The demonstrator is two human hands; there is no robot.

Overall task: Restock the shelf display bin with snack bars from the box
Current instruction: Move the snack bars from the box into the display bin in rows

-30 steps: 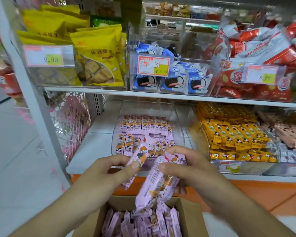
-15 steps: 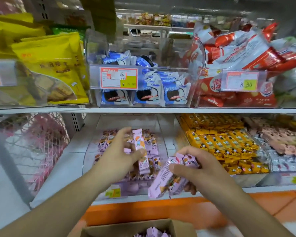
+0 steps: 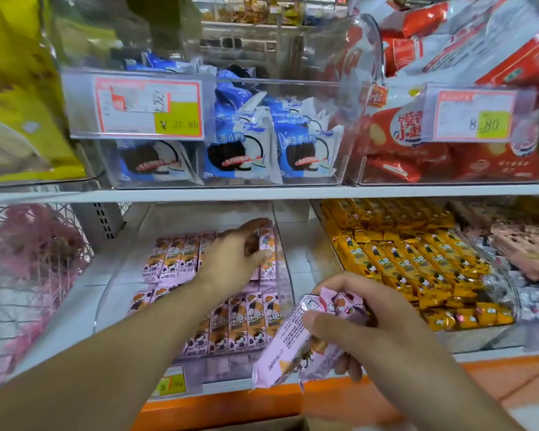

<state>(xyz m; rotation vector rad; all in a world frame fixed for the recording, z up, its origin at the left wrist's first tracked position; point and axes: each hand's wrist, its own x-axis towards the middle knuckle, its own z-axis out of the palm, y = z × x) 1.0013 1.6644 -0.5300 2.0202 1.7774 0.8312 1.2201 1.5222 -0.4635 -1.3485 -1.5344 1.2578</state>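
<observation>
The big white shelf [image 3: 75,293] in front of me holds clear bins side by side. The board above it [image 3: 262,194] holds more bins: yellow bags [image 3: 22,98] on the left, blue and white cookie packs [image 3: 246,150] in the middle, and red and white bags [image 3: 448,88] on the right. Two price tags [image 3: 148,105] hang on the fronts of those top bins.

On my shelf, the clear display bin [image 3: 285,269] in the middle has pink snack bars [image 3: 246,325] lying flat in two rows, one at the back and one at the front. Just beside it on the right is a bin of yellow bars [image 3: 417,262]. Further right are some pinkish-brown packs [image 3: 523,247], too blurry to read. On the far left is a wire basket [image 3: 28,259] with something pink inside.

My left hand [image 3: 234,259] reaches into the display bin, over the back row. It pinches one pink bar [image 3: 267,256] between thumb and fingers. That bar lies at the right end of the back row, next to the bin's right wall.

My right hand [image 3: 364,318] is in front of the shelf edge, lower down. Its fingers curl around a small bunch of pink bars [image 3: 296,346], which stick out to the left and slant down.

A bit of the cardboard box [image 3: 262,424] peeks in at the very bottom. I cannot see inside it.
</observation>
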